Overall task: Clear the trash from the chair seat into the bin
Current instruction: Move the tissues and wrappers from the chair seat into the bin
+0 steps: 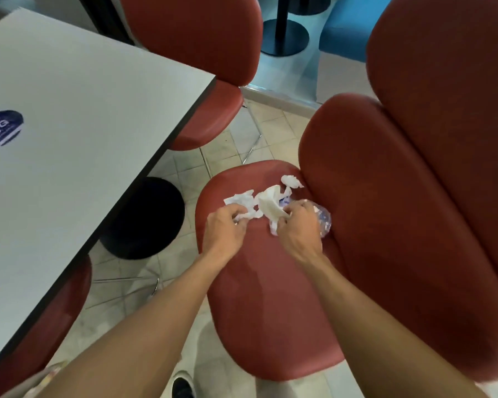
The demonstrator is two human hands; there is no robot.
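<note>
**Light, loose litter — gather it, don't pinch it**

The trash lies bunched at the far end of the red seat (259, 282), close to the backrest (385, 225): crumpled white tissues (239, 200), a larger folded napkin (269, 205), one more scrap (291, 180) just beyond, and a crushed clear bottle (324, 222) at the right of the heap.

The left hand (224, 228) has its fingers curled round the near edge of the tissues. The right hand (298, 228) is curled over the napkin's lower corner, with the bottle just beside or under its knuckles; whether it grips the bottle too cannot be told.

By the look of it, all of this weighs next to nothing. The paper is soft and will compress, but thin pieces tear or slip free if held by a corner — better to scoop the bundle inward and close the palm round its middle. The bottle seems thin, springy and slick; it should be taken across its crushed body. The far scrap sits apart and may need a second reach.

A dark round bin (153, 219) stands on the floor to the left, partly under the table (69, 110).
</note>
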